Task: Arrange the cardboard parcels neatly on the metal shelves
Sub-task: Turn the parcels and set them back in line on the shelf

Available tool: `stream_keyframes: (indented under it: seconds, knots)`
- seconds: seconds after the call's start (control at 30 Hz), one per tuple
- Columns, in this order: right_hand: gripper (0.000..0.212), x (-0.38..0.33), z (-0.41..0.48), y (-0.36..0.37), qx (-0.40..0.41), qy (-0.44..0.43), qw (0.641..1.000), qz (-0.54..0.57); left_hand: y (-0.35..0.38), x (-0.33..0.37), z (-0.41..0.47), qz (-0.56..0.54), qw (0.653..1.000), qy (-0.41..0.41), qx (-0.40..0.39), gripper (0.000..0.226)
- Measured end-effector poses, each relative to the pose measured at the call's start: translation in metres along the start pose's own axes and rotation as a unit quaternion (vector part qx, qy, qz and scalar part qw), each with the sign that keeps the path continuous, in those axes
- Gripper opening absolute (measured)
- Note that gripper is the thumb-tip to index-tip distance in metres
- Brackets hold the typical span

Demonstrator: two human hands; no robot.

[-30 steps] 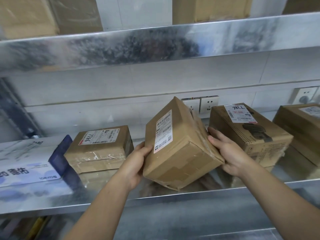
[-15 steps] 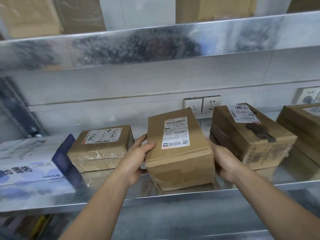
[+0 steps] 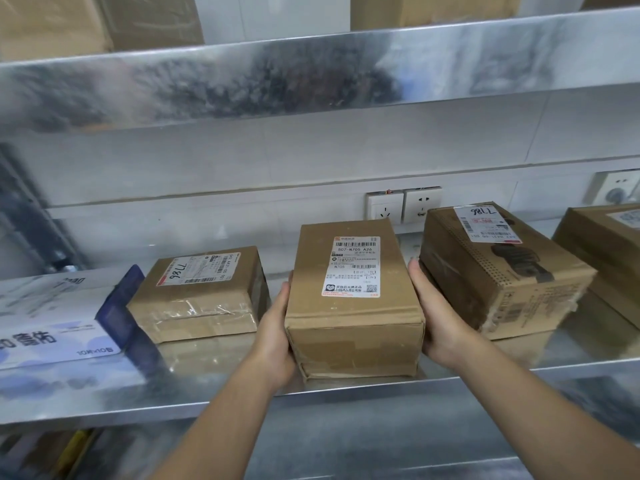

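A brown cardboard parcel (image 3: 353,320) with a white shipping label on top lies flat on the middle metal shelf (image 3: 225,400), near its front edge. My left hand (image 3: 275,334) presses against its left side and my right hand (image 3: 436,313) against its right side, fingers stretched along the cardboard. To the left sits a lower parcel (image 3: 204,306) marked 7786. A larger parcel (image 3: 498,275) with the same number lies to the right, angled, and my right fingertips are close to it.
Another parcel (image 3: 609,251) is cut off at the far right. A white and blue carton (image 3: 52,327) lies at the left end. The upper shelf (image 3: 311,74) carries more boxes (image 3: 52,22). Wall sockets (image 3: 403,204) sit behind the parcels.
The middle parcel went from tilted on its edge to lying flat on the shelf, label up and squared to the front. Both hands slid onto its sides.
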State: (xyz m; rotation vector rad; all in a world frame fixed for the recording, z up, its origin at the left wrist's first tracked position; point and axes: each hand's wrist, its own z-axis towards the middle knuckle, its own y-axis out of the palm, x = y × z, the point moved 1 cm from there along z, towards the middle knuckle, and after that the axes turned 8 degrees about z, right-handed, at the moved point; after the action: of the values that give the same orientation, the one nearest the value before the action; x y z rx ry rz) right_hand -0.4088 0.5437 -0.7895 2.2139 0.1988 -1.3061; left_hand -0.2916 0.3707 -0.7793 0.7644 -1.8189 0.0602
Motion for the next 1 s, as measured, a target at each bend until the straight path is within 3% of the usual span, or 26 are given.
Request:
stream_keyframes:
  seconds: [0.1,0.4,1.0]
  knots:
    - [0.072,0.005,0.000,0.001,0.005,0.018,0.999,0.037,0.005,-0.008,0.001,-0.023,1.000,-0.016,-0.001,0.061]
    - [0.073,0.001,-0.009,0.007,0.038,0.017,0.996,0.083,0.009,-0.002,-0.003,-0.043,0.999,-0.011,0.007,0.057]
    - [0.072,-0.075,-0.059,0.018,0.060,-0.047,0.989,0.129,0.056,0.062,-0.023,0.018,0.998,0.049,-0.032,0.050]
